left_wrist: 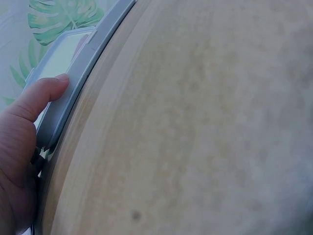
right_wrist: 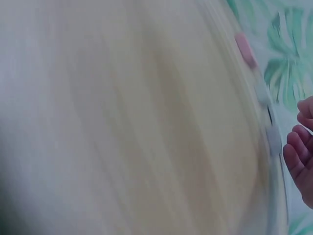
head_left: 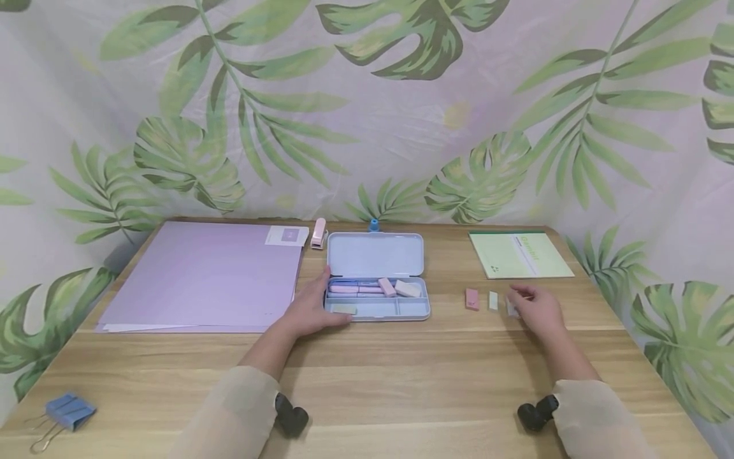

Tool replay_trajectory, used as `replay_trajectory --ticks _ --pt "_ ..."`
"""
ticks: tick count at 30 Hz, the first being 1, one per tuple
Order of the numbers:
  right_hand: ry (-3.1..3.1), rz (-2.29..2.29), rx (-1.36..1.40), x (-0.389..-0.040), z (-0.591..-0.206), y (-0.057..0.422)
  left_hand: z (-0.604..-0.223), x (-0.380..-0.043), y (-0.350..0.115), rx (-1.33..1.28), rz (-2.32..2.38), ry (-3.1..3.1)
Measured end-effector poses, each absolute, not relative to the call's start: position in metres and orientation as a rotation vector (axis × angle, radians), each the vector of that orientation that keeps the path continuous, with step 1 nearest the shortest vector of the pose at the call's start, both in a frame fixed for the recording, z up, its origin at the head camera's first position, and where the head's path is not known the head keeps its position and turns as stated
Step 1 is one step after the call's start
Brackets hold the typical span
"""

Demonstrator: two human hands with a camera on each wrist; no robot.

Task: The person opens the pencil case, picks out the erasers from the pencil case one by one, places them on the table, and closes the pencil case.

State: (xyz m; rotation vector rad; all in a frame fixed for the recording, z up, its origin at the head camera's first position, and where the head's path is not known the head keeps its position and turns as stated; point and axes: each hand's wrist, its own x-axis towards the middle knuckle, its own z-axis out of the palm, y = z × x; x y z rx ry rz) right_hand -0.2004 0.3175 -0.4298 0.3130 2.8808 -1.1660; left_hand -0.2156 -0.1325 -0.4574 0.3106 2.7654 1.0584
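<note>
A light blue pencil case (head_left: 413, 310) lies with its lid raised. My left hand (head_left: 311, 306) grips its left end, thumb (left_wrist: 51, 90) on the front rim and fingers at the left side. Pens (head_left: 352, 289), a pink eraser (head_left: 387, 287) and a white eraser (head_left: 408, 289) lie in its rear compartment. In the front left compartment is a pale green eraser (head_left: 345, 309). My right hand (head_left: 540, 310), fingers loosely bent and holding nothing visible, hovers by a pale grey eraser (head_left: 511, 309), which it partly hides. Left of that lie a whitish-green eraser (head_left: 493, 301) and another pink eraser (head_left: 471, 299).
Purple folders (head_left: 206, 274) cover the left of the wooden table (head_left: 401, 395). A pink stapler (head_left: 318, 234) and a small blue object (head_left: 374, 225) stand behind the case. A green notebook (head_left: 518, 255) lies back right, a blue binder clip (head_left: 70, 411) front left.
</note>
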Motion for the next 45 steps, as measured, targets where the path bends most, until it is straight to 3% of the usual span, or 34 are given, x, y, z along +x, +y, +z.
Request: replay_trajectory --ticks 8,25,45 --pt "2.896 -1.223 0.045 -0.211 -0.427 0.264 -0.458 -0.217 -0.132 0.314 1.056 2.765" --pt "2.852 -1.166 -0.124 -0.218 -0.429 0.146 -0.458 -0.214 -0.133 0.319 1.056 2.765" --pt "2.939 -0.888 -0.02 -0.227 -0.433 0.101 -0.459 -0.214 -0.132 0.318 1.056 2.78"
